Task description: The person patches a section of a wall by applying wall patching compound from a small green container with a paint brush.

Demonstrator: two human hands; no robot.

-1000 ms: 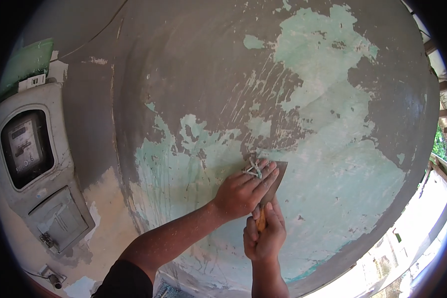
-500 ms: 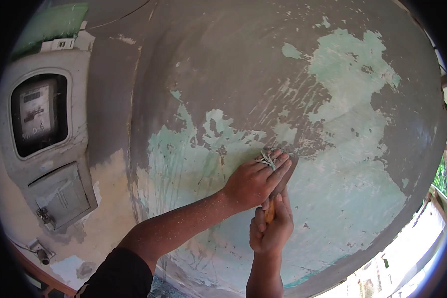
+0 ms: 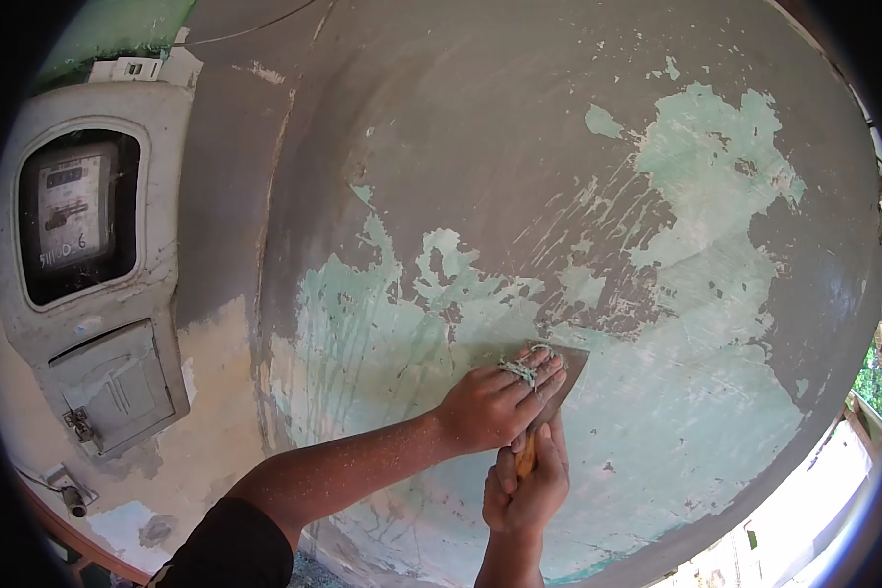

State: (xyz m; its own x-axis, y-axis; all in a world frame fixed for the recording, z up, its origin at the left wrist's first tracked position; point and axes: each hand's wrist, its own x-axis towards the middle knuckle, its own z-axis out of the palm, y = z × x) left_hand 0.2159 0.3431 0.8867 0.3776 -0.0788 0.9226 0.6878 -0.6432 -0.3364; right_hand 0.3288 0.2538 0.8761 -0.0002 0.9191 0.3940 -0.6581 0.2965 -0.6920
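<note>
My right hand [image 3: 526, 485] is wrapped round the wooden handle [image 3: 526, 454] of a scraper, whose flat metal blade [image 3: 566, 377] lies against the wall. Stretched over the blade, my left hand [image 3: 495, 404] presses on it with its fingers extended. Curled shavings of green paint [image 3: 519, 368] rest on the left fingers. Pale green paint [image 3: 657, 421] covers the lower wall around both hands, with ragged edges against bare grey wall [image 3: 461, 127] above.
On the left a meter box [image 3: 157, 235] holds an electric meter behind a dark window, over a small latched door [image 3: 118, 387]. A pipe end [image 3: 73, 500] sticks out at lower left. Bright outdoor surroundings show beyond the wall's right edge.
Both hands and the scraper have moved down the wall, and more of the blade shows. The view has shifted slightly, and the paint shavings have changed shape on the left fingers.
</note>
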